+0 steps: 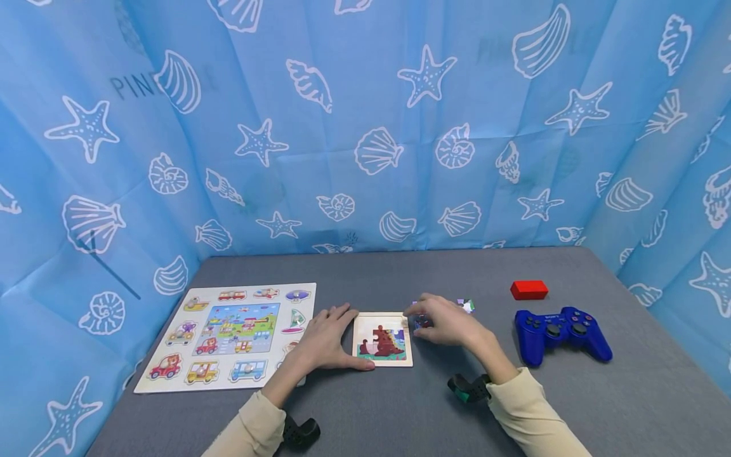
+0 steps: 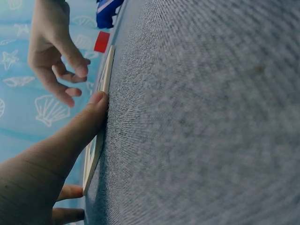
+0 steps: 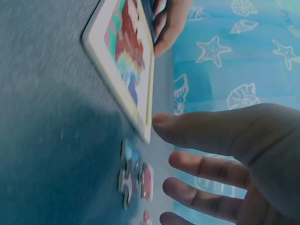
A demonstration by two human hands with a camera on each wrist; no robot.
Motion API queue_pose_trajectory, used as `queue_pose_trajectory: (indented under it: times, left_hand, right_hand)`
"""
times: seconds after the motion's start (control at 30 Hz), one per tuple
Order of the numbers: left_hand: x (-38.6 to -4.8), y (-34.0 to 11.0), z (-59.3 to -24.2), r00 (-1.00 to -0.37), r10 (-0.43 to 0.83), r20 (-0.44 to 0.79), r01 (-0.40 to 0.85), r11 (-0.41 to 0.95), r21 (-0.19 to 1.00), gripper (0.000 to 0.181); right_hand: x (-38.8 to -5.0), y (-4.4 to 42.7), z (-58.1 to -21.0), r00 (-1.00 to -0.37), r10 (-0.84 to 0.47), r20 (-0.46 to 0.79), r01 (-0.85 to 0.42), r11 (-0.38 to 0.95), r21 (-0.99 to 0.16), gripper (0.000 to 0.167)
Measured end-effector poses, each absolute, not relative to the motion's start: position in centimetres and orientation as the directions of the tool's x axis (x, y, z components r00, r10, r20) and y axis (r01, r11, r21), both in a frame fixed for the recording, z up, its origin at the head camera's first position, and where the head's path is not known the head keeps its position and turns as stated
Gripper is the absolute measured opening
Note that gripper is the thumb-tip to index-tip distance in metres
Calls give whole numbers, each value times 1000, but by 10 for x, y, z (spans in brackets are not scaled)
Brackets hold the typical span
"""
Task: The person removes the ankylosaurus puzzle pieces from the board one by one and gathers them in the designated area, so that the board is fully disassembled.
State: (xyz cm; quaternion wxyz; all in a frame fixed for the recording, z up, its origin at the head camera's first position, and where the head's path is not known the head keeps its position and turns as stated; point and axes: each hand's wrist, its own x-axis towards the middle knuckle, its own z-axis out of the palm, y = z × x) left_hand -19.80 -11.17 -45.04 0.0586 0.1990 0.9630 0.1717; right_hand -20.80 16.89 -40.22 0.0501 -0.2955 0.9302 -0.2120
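A small square wooden jigsaw tray (image 1: 394, 364) lies flat on the table, partly filled with brown dinosaur pieces (image 1: 388, 343); its upper left part shows bare wood. My left hand (image 1: 325, 343) holds the tray at its left side, thumb on the near edge and fingers at the far left corner. Just off the right edge, my right hand (image 1: 448, 320) hovers with loosely bent fingers, and nothing shows in it. Under and beyond that hand lie several loose jigsaw pieces (image 3: 130, 180), partly hidden in the head view.
A large white peg puzzle board (image 1: 171, 382) with vehicle pieces lies left of my left hand. On the right are a red block (image 1: 528, 290) and a blue game controller (image 1: 562, 333). A blue seashell curtain (image 1: 342, 127) hangs behind the grey table (image 1: 365, 419).
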Motion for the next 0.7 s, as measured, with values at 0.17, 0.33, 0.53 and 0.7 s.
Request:
queue_pose_trajectory:
  times: [0.17,0.33,0.53,0.7]
  left_hand:
    - [-198,-112,-449,-912,405,-61,359,862,358,111]
    - [-199,-113,-449,-911,406,-68,357,862,359,112]
    - [-199,-112,-449,-909,410,-73,360,862,356,112]
    - [-199,-112,-449,-909,411,-71,363,862,355,112]
  right_hand:
    - [-207,159,-399,-798,-602,36,-553,706,-442,29]
    - [-205,148,-398,-781,-624,26,-564,688,-457,30]
    - [-204,133,-402,-754,-657,-3,-577,665,-473,30]
    - [-206,122,-406,-714,-700,-13,-607,629,-485,31]
